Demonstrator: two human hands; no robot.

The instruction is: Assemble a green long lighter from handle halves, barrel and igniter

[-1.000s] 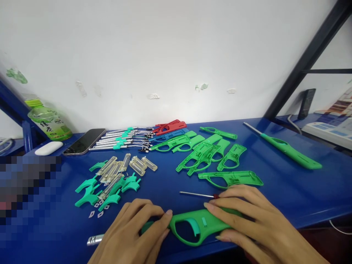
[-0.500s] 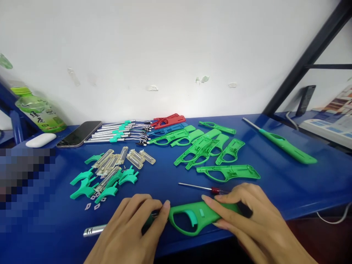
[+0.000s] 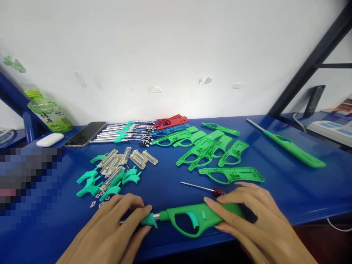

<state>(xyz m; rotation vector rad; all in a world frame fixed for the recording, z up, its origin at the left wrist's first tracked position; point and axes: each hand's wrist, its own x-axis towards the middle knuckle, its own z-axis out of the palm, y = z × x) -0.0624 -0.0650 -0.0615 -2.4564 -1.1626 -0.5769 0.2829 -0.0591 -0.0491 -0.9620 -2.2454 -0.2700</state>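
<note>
Near side of the screwdriver (image 3: 215, 191): green lighter body (image 3: 210, 220), seemingly joined, trigger (image 3: 195, 220) fitted, gripped by the right hand (image 3: 253, 216). Left hand (image 3: 115, 227) pinches the teal collar (image 3: 150, 220) (apparently unseated). Beyond the screwdriver, half-shells (image 3: 233, 175) await assembly.

Looped green plastic casing (image 3: 210, 219): crosswise at the blue desk (image 3: 165, 179)'s near edge. Curved teal plastic trigger (image 3: 195, 220): seated within the loop. Silver metal tube (image 3: 156, 216): projecting left from casing. Flared teal plastic collar (image 3: 150, 220): around tube, apart from casing.
</note>
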